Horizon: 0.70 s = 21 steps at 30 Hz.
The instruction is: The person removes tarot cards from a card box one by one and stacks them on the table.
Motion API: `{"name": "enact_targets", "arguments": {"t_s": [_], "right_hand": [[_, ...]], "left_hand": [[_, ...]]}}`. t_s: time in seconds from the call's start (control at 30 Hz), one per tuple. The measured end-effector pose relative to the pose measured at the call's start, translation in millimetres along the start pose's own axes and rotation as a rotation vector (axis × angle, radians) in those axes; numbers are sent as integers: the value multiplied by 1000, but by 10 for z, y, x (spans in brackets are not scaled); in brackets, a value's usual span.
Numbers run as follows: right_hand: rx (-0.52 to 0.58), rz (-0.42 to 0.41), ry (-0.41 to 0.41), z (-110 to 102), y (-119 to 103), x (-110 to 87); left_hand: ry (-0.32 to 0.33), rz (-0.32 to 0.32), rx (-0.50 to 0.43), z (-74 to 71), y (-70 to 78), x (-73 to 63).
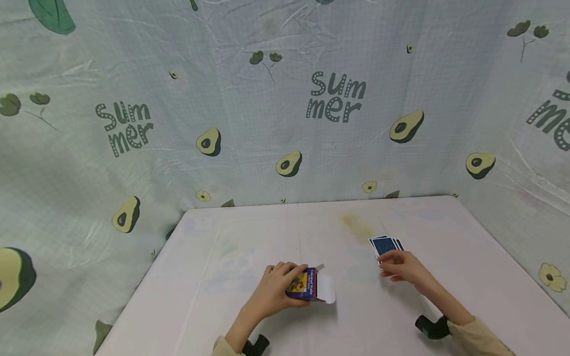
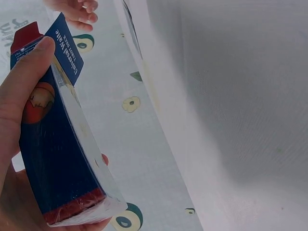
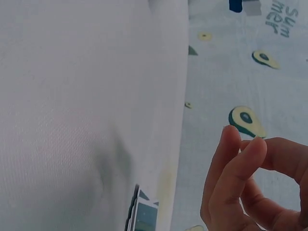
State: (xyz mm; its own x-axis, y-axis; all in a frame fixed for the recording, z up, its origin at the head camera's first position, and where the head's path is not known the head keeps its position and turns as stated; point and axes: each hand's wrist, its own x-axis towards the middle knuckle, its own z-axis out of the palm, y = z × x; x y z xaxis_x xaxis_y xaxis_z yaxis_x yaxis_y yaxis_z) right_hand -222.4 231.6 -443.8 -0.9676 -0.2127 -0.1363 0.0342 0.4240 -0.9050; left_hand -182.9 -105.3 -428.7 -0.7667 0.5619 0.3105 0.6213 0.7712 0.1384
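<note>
My left hand (image 1: 273,291) grips a tarot deck box (image 1: 311,284), with the thumb on one side and fingers round the other. The box lies on its side above the table, its white flap (image 1: 327,289) folded out toward the right. In the left wrist view, the dark blue box (image 2: 57,149) has red ends and the words "Universal Waite Tarot Deck". A loosely spread pile of blue-backed cards (image 1: 384,244) lies face down on the table. Just in front of it hovers my right hand (image 1: 409,271), fingers loosely bent and holding nothing; the right wrist view shows the cards (image 3: 146,216) below it.
A white table (image 1: 213,277) carries a yellowish stain beyond the cards. Behind and beside it hangs a pale cloth (image 1: 249,109) printed with avocados and "summer". Black wrist devices (image 1: 432,327) sit by both sleeves.
</note>
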Motion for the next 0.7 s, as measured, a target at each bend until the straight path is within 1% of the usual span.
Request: {"name": "enact_targets", "arguments": {"t_s": [0.37,0.47,0.7], "right_hand": [[39,-45,-72,170,-105,-19],[49,-49,-84,218,-131,-28],[94,-73,-150,294,-211,-66]], "left_hand": [[20,16,10,15,27,46],[18,20,9,27,34,48],[14,30,14,41,50,62]]}}
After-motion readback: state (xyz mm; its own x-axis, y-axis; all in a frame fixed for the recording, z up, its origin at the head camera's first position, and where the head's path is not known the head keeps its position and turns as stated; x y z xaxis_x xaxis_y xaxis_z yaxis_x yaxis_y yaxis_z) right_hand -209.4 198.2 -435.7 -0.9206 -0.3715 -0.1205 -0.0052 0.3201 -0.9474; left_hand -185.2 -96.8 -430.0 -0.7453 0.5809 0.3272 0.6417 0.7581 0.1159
